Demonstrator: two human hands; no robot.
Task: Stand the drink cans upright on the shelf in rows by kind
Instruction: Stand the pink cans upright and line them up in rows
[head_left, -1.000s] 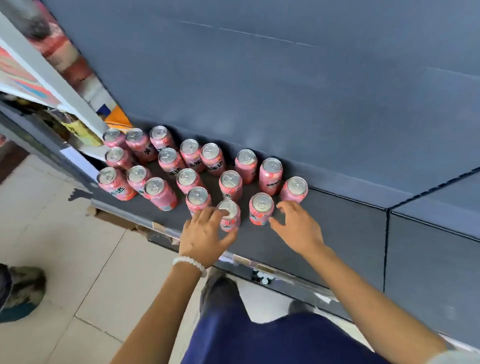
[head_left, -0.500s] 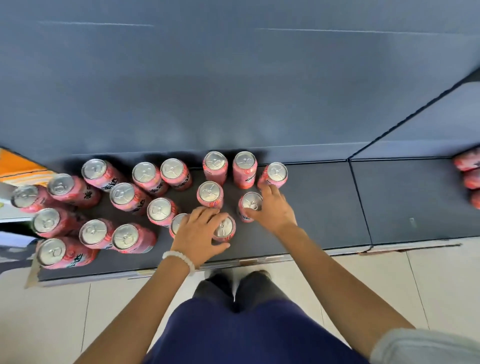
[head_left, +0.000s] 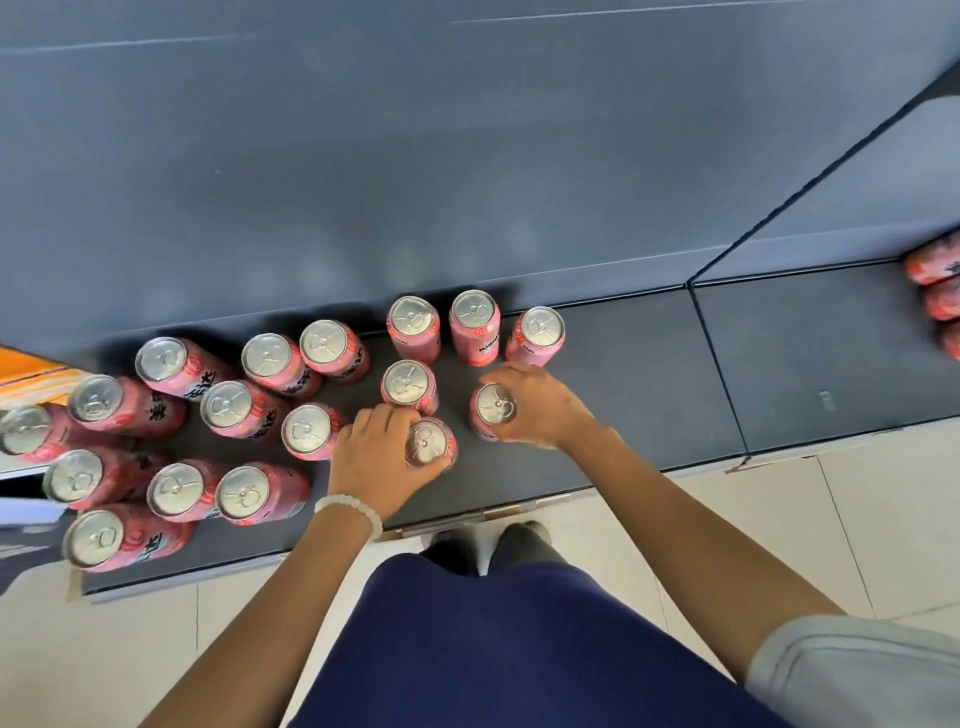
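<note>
Dark grey shelving fills the view, and down on the low shelf (head_left: 649, 374) a crowd of pink drink cans stands upright, silver tops facing the camera, with pale floor tiles below and the person's dark trousers at the bottom edge. Both hands are in play now. Over on the left hand (head_left: 376, 457), white bead bracelet (head_left: 349, 512) at the wrist, the fingers curl round the front can (head_left: 430, 442) near the shelf's front lip, thumb side toward the viewer. Meanwhile the right hand (head_left: 543, 405) wraps a second can (head_left: 494, 408) just to the right of it, fingers closed around its far side. Behind them sit a middle can (head_left: 409, 385) and a back row of three (head_left: 475, 325) against the rear panel, fairly tidy. Off to the left, the bigger cluster (head_left: 228, 410) looks loose and uneven, a job for later I'd say. What matters here: both held cans stand with their long axis vertical, each directly under its own hand, and the gaps they seem meant for lie straight back toward the rear panel. My read is a short push away from the body lines them up, right hand nearer the open slot. More pink cans (head_left: 935, 291) peek in at the far right edge, on the next shelf section.
</note>
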